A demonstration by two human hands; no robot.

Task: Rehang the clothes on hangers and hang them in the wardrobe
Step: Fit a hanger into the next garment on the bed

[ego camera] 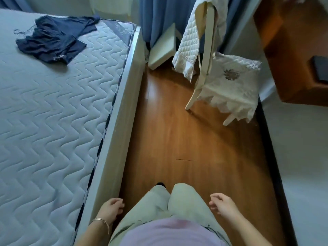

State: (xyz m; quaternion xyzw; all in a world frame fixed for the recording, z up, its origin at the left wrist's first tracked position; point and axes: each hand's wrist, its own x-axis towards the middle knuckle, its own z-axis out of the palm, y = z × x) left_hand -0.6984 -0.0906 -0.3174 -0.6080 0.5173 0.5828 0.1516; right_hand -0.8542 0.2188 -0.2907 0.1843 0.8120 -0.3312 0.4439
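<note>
Nothing is being held by either hand right now. The left hand (111,207) is being carried low, just beside the pale bed frame (115,121), with the fingers loosely curled and gripping nothing. A thin bracelet (101,221) is being worn on that wrist. The right hand (221,204) is being held out on the other side of the legs. Its fingers are hanging relaxed too, over the wooden floor (177,130). Between the hands, light trousers (159,199) and a lilac top (168,231) are being worn.

The dark blue garment (51,39) is lying crumpled and spread out on the far corner of the quilted mattress (44,112), well apart from both hands. A thin wire hanger (22,31) is lying at its left edge and touching the fabric. How far it's tucked inside can't be told from here.

Across the floor, a white chair (210,32) is being draped with a quilted white cover (188,45), and its seat is being covered by a matching cushion (234,80) with a flower motif stitched on it. Blue curtains (159,15) are hanging behind it, with a white board (163,45) leaning at their foot near the bed corner. A brown wooden desk (292,50) is being caught at the right edge, with a small dark object (319,70) lying on it. It's too blurry to say what that is.
</note>
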